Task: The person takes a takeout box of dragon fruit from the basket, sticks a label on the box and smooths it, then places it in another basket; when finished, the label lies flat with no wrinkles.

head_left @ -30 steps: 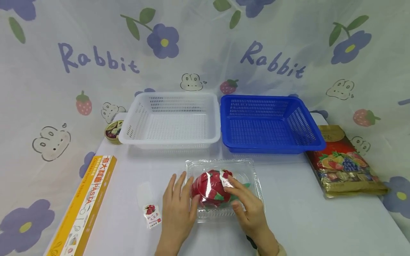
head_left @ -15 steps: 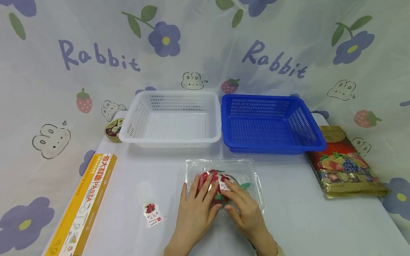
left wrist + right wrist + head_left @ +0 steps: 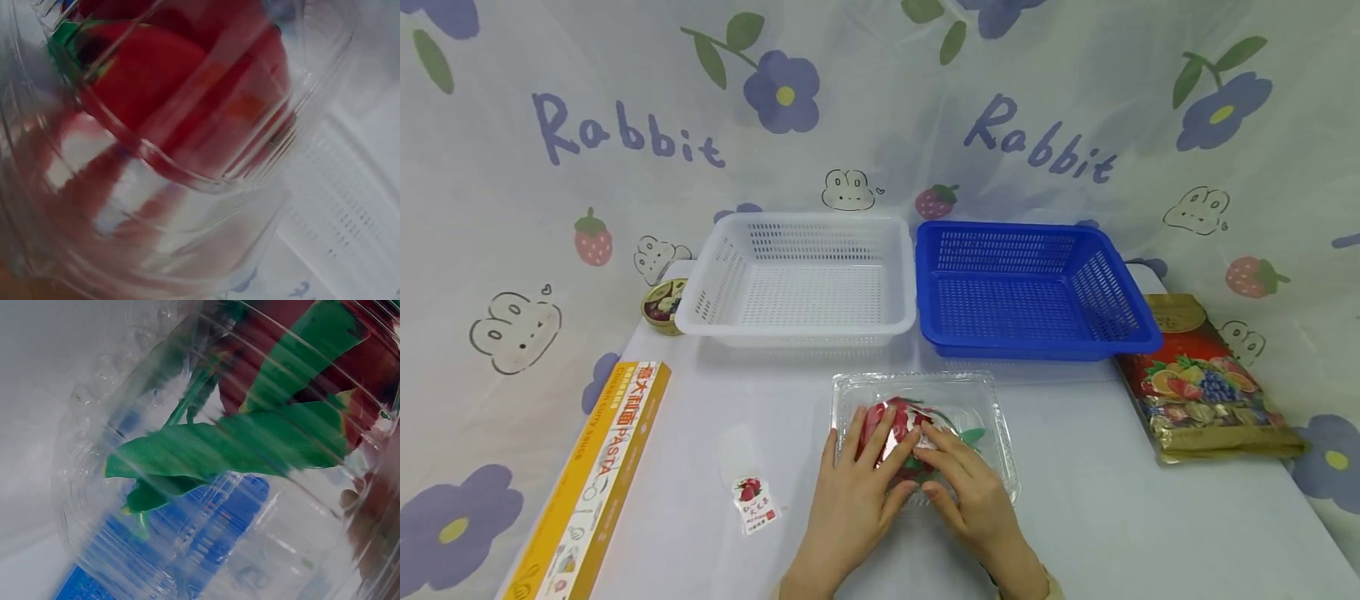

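A clear plastic clamshell box [image 3: 996, 433] holds a red dragon fruit [image 3: 880, 417] with green leaf tips, which the right wrist view shows as long green scales [image 3: 237, 447]. My left hand [image 3: 853, 508] rests on the lid with its fingers spread and fairly straight. From the other side, my right hand [image 3: 973, 492] touches the lid, its fingertips meeting those of the left. A white sticker on the lid is mostly hidden beneath the fingers. To the left, a loose printed dragon fruit label [image 3: 756, 504] lies on the table.
Behind the box stand a white basket [image 3: 797, 337] and a blue basket [image 3: 1037, 346], side by side. A pasta box [image 3: 587, 483] lies at the left, a round tin [image 3: 662, 308] beside the white basket. A red and gold bag [image 3: 1210, 392] lies at the right.
My left hand has moved right from the box's left side onto the lid, covering part of the fruit and sticker. The right hand stays nearly in place on the lid.
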A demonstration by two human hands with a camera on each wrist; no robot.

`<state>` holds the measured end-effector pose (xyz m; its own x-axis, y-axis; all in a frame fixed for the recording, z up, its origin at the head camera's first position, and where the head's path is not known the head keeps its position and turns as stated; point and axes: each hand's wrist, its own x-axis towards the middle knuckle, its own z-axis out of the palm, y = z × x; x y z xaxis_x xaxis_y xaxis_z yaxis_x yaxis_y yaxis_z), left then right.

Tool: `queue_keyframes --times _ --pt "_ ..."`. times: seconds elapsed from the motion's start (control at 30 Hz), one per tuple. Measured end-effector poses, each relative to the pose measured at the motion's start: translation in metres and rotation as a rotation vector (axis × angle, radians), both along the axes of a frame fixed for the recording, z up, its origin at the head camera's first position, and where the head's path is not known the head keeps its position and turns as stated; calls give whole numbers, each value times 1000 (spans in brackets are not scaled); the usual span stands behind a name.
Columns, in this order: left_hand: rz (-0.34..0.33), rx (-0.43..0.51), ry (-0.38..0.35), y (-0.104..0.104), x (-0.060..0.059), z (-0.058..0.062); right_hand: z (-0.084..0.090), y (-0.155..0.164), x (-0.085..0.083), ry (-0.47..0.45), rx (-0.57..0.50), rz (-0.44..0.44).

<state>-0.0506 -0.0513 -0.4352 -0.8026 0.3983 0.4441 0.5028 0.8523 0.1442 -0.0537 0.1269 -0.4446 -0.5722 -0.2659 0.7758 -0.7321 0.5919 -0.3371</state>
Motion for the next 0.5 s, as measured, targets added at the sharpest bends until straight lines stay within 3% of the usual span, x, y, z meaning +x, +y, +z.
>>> queue_keyframes --times 0.2,0.5 --pt "-45 16 -19 -6 -1 -1 0 0 1 -30 5 -4" --pt "-129 146 -4 -13 -2 -2 -1 1 4 -75 38 -43"
